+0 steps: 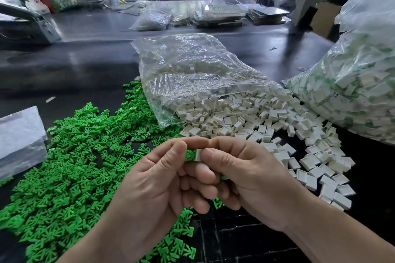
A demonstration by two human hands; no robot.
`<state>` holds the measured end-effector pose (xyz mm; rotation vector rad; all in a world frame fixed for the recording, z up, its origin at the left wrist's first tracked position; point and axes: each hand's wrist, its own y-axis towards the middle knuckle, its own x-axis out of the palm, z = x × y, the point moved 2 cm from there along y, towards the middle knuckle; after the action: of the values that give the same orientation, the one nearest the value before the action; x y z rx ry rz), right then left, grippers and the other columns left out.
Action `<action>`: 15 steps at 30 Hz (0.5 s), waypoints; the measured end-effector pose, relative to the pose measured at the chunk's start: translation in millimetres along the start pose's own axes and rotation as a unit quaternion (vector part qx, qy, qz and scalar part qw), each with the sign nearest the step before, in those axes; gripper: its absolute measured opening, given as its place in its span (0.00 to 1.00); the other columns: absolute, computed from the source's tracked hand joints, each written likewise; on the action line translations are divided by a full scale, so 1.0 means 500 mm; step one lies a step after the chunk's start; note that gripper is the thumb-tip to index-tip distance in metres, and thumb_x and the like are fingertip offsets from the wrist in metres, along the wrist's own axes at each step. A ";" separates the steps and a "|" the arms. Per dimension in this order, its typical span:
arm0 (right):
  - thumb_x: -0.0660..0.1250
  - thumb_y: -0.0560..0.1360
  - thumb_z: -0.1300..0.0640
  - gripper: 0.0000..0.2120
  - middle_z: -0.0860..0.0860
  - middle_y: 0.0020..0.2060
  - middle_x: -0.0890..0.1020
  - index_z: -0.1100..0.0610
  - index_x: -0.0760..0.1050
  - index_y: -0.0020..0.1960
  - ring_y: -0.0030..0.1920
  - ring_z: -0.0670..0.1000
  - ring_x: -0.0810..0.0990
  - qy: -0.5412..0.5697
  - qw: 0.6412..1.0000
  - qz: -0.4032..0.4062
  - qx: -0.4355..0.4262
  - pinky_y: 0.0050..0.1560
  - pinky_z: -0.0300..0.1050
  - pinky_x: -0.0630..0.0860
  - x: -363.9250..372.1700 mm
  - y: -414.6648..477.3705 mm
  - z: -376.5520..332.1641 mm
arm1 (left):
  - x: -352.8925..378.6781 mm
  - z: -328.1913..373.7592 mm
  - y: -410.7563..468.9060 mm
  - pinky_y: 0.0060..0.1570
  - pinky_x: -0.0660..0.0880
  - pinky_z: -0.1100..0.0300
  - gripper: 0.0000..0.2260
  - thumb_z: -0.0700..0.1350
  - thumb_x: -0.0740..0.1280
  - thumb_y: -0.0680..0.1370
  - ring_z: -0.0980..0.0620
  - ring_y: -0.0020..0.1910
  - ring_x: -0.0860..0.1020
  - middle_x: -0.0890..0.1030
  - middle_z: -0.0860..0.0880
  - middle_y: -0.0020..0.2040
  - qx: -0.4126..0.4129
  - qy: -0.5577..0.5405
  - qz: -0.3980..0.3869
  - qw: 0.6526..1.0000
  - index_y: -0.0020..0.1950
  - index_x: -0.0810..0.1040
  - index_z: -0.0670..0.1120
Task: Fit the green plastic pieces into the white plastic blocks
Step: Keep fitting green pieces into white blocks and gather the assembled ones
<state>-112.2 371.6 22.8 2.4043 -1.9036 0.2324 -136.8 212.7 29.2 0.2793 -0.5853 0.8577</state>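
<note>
Insertion looks underway above the tabletop [85,66]: the left hand [162,179] pinches a green piece [190,155], the right hand [245,177] pinches a white block [199,154], ends touching. The green pile [74,166] lies left and the white pile [277,134] right, each nearest its picking hand.

Left hand [162,177] pinches green piece [190,155] touching white block [199,154].
</note>
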 end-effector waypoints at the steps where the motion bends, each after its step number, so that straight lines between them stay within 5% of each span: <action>1: 0.69 0.76 0.47 0.14 0.49 0.32 0.77 0.57 0.81 0.52 0.28 0.45 0.73 0.011 1.000 -0.003 0.010 0.23 0.37 0.68 0.001 0.000 -0.001 | 0.000 -0.002 0.000 0.28 0.79 0.58 0.18 0.50 0.72 0.75 0.46 0.32 0.82 0.82 0.39 0.37 -0.003 -0.013 -0.001 1.000 0.59 0.80 0.39; 4: 0.69 0.75 0.49 0.17 0.49 0.32 0.77 0.61 0.80 0.56 0.27 0.45 0.72 0.023 0.999 -0.004 0.034 0.23 0.36 0.67 0.000 -0.001 -0.005 | 0.005 -0.009 0.003 0.26 0.78 0.58 0.17 0.51 0.75 0.73 0.46 0.29 0.81 0.81 0.40 0.34 -0.002 -0.023 0.024 0.999 0.55 0.82 0.40; 8: 0.69 0.76 0.50 0.08 0.51 0.32 0.77 0.55 0.82 0.47 0.27 0.46 0.72 -0.001 0.999 -0.018 0.029 0.22 0.36 0.67 0.004 -0.001 -0.012 | 0.012 -0.017 0.005 0.21 0.75 0.61 0.10 0.47 0.65 0.76 0.49 0.22 0.78 0.78 0.43 0.27 0.004 -0.001 0.083 0.997 0.45 0.84 0.44; 15: 0.68 0.76 0.49 0.16 0.48 0.30 0.76 0.62 0.78 0.54 0.26 0.45 0.72 0.037 0.999 -0.016 0.032 0.22 0.36 0.67 0.011 -0.005 -0.017 | 0.014 -0.017 0.006 0.26 0.79 0.58 0.17 0.52 0.77 0.70 0.46 0.27 0.82 0.81 0.41 0.32 0.021 -0.036 0.027 0.999 0.52 0.83 0.42</action>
<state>-109.4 368.0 32.2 2.4259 -1.8531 0.3806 -132.1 222.9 26.5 0.3346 -0.6440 0.9163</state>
